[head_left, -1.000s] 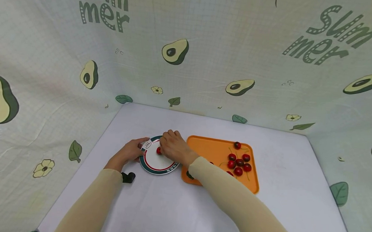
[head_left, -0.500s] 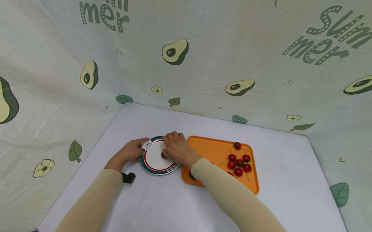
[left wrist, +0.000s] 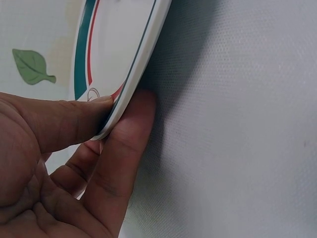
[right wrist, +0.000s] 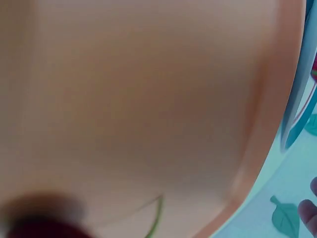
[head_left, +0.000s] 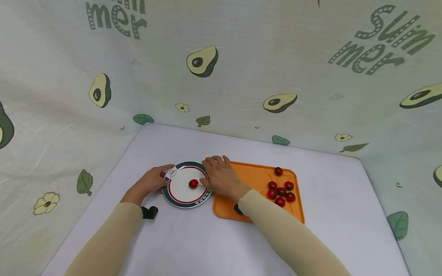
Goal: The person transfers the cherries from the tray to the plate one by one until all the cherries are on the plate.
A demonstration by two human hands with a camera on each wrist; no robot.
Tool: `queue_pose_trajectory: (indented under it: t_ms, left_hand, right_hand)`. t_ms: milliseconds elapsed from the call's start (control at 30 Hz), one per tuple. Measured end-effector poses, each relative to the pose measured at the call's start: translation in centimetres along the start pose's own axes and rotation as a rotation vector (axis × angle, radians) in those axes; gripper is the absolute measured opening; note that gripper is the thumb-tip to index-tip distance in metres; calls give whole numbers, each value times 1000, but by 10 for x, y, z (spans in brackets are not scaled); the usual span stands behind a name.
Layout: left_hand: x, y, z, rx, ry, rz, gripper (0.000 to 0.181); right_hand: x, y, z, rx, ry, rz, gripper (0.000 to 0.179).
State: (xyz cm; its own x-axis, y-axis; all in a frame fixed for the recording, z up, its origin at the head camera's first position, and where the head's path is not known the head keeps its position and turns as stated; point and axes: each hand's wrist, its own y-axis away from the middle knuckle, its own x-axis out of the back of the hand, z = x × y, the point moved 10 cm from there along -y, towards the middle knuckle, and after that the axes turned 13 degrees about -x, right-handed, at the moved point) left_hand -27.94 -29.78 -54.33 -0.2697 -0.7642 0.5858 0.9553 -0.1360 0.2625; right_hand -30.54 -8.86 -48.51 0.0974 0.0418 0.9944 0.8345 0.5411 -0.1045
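My left hand (head_left: 152,182) pinches the left rim of a white plate (head_left: 179,189) with a green and red border. In the left wrist view, the thumb (left wrist: 74,119) lies on top of the rim and a finger underneath it. On the plate sits one red cherry (head_left: 193,183), its stem pointing right. My right hand (head_left: 221,175) hovers over the plate's right edge and the tray's left side, its fingers loosely extended with nothing held. Only its fingertips (right wrist: 308,213) show at the right wrist view's edge.
An orange tray (head_left: 243,170) stands right of the plate, with several dark red cherries (head_left: 281,192) on its right half. A blurred cherry (right wrist: 47,229) shows close up in the right wrist view. Patterned cloth (head_left: 242,65) encloses the white table (head_left: 186,251) at the back and sides.
My right hand has let go of the cherry on the plate and moved right, towards the tray. My left hand keeps its hold on the rim. The head view has shifted slightly.
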Motion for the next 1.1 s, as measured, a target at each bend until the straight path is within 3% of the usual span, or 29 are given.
queue_pose_trajectory:
  t_ms: [233,533,700,1100]
  left_hand:
    - [1,1,-4,30,1,-3,73]
    - [1,2,1,-24,30,-10,75]
    - [0,1,-2,-14,35,-10,74]
    - [-5,-5,-3,1,35,-24,74]
  right_hand:
    - [-1,16,27,-47,-5,-15,69]
    - [7,39,56,-77,2,5,69]
    - [11,54,75,-92,-3,12,71]
    - [23,108,133,-139,-8,108,70]
